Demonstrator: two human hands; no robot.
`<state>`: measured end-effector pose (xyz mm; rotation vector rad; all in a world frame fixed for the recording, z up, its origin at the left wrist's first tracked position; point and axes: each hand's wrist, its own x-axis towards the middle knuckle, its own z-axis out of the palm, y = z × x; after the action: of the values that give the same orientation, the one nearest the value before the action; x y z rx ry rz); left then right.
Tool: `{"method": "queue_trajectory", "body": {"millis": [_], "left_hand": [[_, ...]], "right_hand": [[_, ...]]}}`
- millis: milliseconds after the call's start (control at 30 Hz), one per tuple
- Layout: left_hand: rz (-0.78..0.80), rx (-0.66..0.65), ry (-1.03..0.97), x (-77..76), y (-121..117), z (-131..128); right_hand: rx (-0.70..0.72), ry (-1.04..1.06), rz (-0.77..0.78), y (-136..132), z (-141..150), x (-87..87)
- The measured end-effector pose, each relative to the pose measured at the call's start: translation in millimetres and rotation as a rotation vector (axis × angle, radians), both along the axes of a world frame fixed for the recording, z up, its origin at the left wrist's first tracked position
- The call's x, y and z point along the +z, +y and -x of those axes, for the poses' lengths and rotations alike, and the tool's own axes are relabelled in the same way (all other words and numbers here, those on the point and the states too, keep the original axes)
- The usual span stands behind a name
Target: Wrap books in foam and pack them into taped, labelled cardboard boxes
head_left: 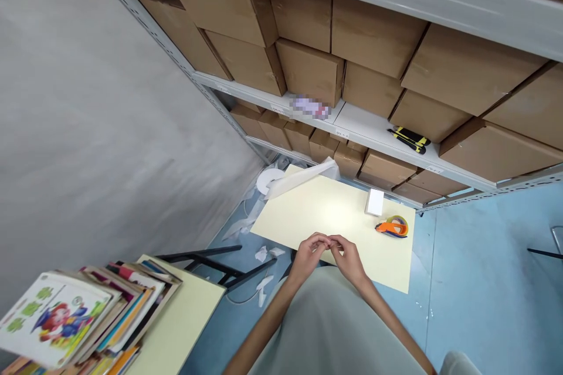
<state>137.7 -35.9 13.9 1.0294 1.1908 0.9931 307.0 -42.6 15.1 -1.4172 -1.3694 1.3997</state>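
Note:
My left hand (309, 255) and my right hand (349, 256) meet fingertip to fingertip over the near edge of a pale yellow table (316, 211). Both have their fingers curled and pinched together; whatever they hold is too small to make out. On the table to the right lie an orange tape dispenser (393, 227) and a small white box (375, 201). A strip of white paper or plastic (303, 176) lies at the table's far left corner.
Metal shelves (360, 123) packed with cardboard boxes stand behind the table; a yellow-black utility knife (409, 139) lies on one shelf. A stack of children's books (74, 316) sits on a second table at lower left. Paper scraps (264, 255) litter the blue floor.

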Motion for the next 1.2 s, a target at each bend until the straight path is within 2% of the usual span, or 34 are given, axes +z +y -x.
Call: {"method": "queue_trajectory", "body": {"millis": [100,300,633,833,1000,1200], "left_hand": [[-0.008,-0.067,0.021,9.4,8.9,-0.2],[-0.068,-0.189,0.049,29.8,24.7,-0.1],[-0.112,-0.295,0.014,49.6,25.0,28.0],[-0.056,-0.287,-0.009,49.3,22.7,49.0],[-0.002,-0.240,-0.035,44.9,26.9,57.9],[-0.006,-0.255,-0.030,55.1,35.3,68.5]], "right_hand": [[0.007,0.010,-0.022,0.5,-7.3,3.9],[-0.071,0.051,-0.051,3.1,-14.1,12.0],[-0.071,0.105,-0.001,8.5,6.5,19.9],[0.010,0.159,0.052,14.1,19.7,30.3],[-0.007,0.204,0.076,20.2,31.5,33.6],[-0.027,0.262,0.097,25.4,38.4,36.5]]}}
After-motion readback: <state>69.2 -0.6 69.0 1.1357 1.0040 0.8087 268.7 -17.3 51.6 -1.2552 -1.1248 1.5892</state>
